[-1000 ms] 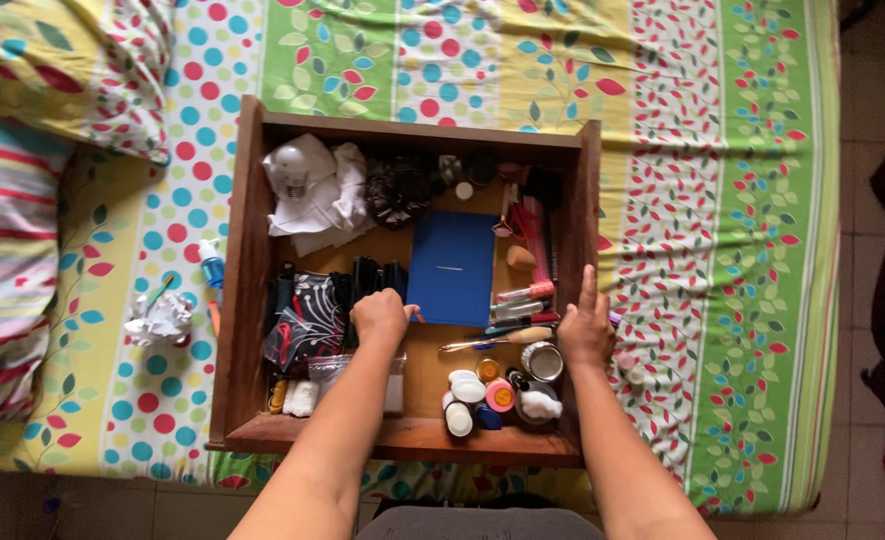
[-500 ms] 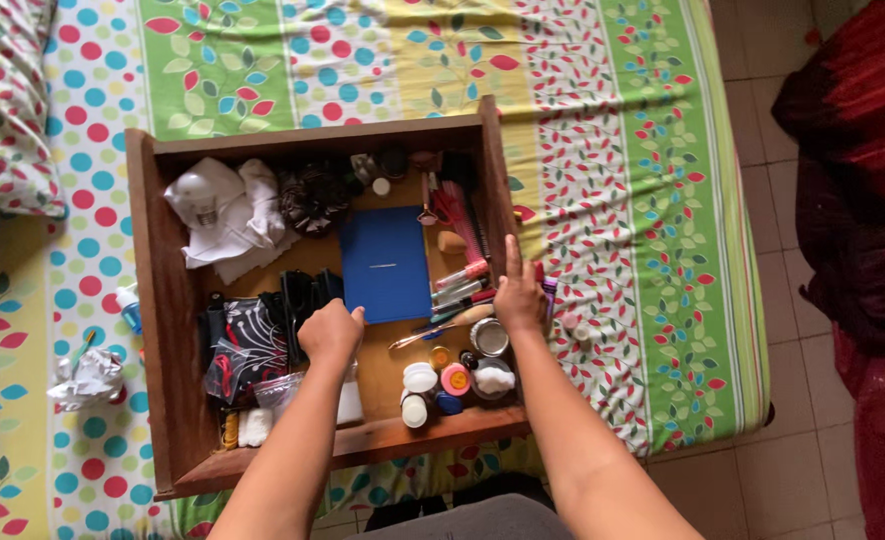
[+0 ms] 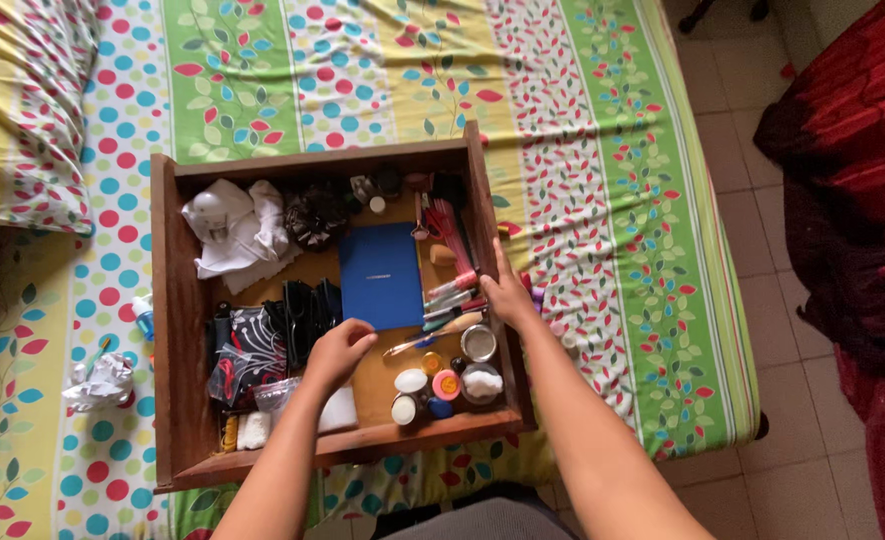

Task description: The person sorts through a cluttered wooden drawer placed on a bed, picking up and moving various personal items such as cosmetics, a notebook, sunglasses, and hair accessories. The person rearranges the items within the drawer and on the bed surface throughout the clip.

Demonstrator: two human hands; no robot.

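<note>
A brown wooden drawer (image 3: 167, 330) lies on a bed, full of small things. My left hand (image 3: 337, 352) hovers inside it with curled fingers, just at the lower edge of a blue notebook (image 3: 380, 272) and beside a black patterned pouch (image 3: 252, 345); I cannot tell whether it pinches anything. My right hand (image 3: 507, 292) rests flat on the drawer's right wall, next to pens and brushes (image 3: 452, 295). Small round jars and lids (image 3: 442, 383) sit in the near right corner. White cloth (image 3: 234, 228) fills the far left corner.
The bedsheet (image 3: 362, 70) has dotted and leafy stripes. A pillow (image 3: 22, 100) lies at the far left. Crumpled white paper (image 3: 100, 382) and a small blue bottle (image 3: 143, 318) lie left of the drawer. Tiled floor (image 3: 752, 200) and a red cloth (image 3: 862, 180) are at right.
The view has swung, so the drawer now sits more to the centre-left. My left hand has uncurled a little near the notebook; my right hand stays on the drawer's right wall.
</note>
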